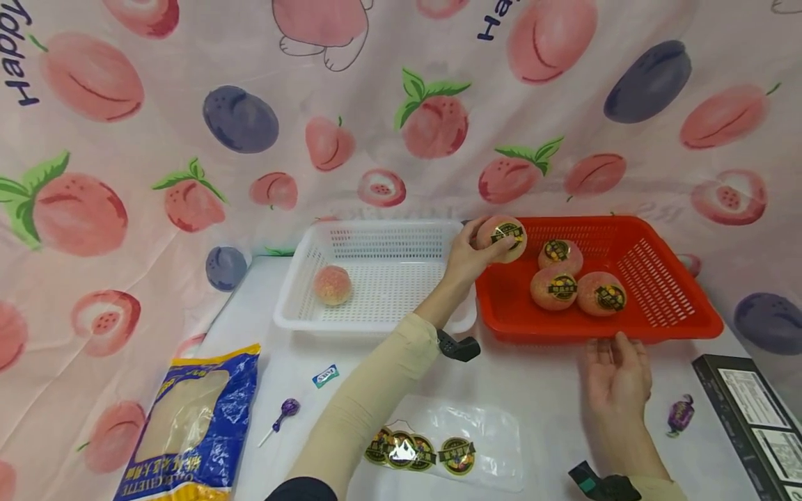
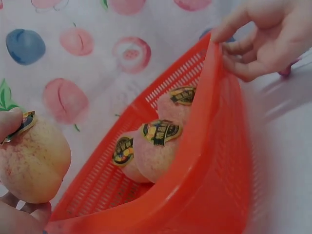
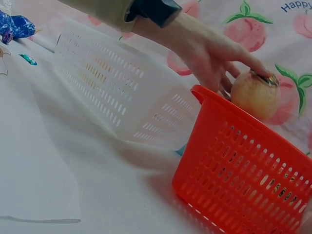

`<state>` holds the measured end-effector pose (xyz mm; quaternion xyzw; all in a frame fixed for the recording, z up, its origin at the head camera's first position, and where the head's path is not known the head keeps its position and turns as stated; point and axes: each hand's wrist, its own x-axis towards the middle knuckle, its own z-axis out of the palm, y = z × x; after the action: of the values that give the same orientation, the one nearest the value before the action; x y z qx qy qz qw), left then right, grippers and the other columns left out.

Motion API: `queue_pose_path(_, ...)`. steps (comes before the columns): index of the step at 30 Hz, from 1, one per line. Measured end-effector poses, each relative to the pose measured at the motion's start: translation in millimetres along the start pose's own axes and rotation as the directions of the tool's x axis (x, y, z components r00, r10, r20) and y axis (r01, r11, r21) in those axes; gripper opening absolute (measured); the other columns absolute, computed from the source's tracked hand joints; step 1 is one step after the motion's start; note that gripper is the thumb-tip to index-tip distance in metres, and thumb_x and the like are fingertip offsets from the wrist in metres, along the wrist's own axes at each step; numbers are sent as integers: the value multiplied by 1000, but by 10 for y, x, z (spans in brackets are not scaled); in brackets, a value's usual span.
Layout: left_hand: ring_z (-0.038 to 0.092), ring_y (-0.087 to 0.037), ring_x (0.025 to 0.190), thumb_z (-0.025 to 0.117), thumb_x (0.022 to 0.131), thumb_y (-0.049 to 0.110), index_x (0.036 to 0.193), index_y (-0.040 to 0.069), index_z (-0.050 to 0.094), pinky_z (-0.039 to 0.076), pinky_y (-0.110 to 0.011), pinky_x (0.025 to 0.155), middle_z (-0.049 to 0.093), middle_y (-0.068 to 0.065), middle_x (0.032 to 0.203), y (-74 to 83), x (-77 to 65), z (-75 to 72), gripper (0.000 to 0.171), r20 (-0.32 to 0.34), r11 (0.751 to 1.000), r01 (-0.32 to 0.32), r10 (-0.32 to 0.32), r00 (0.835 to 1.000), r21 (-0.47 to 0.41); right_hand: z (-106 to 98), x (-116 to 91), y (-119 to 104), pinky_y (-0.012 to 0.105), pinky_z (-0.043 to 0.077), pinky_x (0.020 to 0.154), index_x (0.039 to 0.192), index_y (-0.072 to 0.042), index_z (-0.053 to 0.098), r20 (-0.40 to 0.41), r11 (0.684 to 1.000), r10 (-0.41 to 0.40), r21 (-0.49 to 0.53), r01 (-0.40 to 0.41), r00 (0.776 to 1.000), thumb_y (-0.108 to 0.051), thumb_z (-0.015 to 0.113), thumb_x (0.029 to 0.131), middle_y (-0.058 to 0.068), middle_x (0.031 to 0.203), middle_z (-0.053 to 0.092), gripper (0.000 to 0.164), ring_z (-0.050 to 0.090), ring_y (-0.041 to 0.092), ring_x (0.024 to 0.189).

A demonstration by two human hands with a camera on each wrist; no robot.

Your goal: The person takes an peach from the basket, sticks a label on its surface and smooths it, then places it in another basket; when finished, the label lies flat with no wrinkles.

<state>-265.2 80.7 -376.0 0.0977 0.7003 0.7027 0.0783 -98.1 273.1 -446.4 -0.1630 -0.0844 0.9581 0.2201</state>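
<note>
My left hand (image 1: pixel 471 254) grips a peach (image 1: pixel 503 239) above the left end of the red basket (image 1: pixel 664 337), near where it adjoins the white basket. A black and gold sticker lies on the peach, with my thumb against it. Three more stickered peaches (image 1: pixel 600 293) sit together inside the red basket. At that basket's front rim, my right hand (image 1: pixel 620 379) holds the edge between thumb and fingers, also visible in the left wrist view, where the hand (image 2: pixel 268 41) pinches the rim. The white basket (image 1: pixel 376 325) contains one peach (image 1: pixel 333 285) with no sticker showing.
A clear plastic sheet (image 1: pixel 495 445) with several round stickers lies in front. To the left are a blue and yellow bag (image 1: pixel 188 424), a lollipop (image 1: pixel 287 410) and a small green-white packet (image 1: pixel 326 376). A purple wrapped candy (image 1: pixel 680 415) and black box (image 1: pixel 752 417) lie right.
</note>
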Motion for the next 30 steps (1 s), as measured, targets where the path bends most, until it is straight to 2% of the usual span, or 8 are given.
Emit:
queue_pose_path(4,51,-9,100,73,69,40,127,31,43,47,-26,83,52,9,116,-95,136,97,66,-33,999,-12,13,999,39,-4,0,-2,33,36,100,121,-19,41,-9,1000,1,-8,-1,1000,0,54,84,-1,126,45,44,37,16,120)
queue_pose_path(10,49,-10,108,73,67,43,124,40,44,44,-29,89,50,8,123,-143,295,249,63,-50,983,-38,48,998,181,14,-2,-40,31,34,102,122,-20,41,8,1000,14,-2,-14,1000,0,54,85,-2,128,45,43,39,15,119)
queue_pose_path(19,48,-13,112,76,66,37,122,28,50,43,-31,90,51,5,123,-169,426,437,62,-110,959,-27,60,992,282,51,-16,-29,31,36,100,125,-19,39,25,999,7,-32,-7,1000,-2,53,86,-2,129,43,45,34,14,123)
queue_pose_path(25,47,-16,114,75,67,35,126,19,47,43,-29,91,48,0,127,-174,461,533,67,-150,928,24,35,988,372,34,-27,-27,31,37,100,126,-20,38,38,1000,10,-27,-9,999,-2,53,86,-3,131,43,47,32,13,127)
queue_pose_path(30,44,-16,119,73,69,39,128,21,45,42,-28,94,43,-1,133,-179,491,593,68,-163,905,81,-13,987,417,35,-21,-41,31,36,100,127,-21,38,58,1000,24,-9,-23,998,-2,52,87,-4,132,42,46,32,13,127)
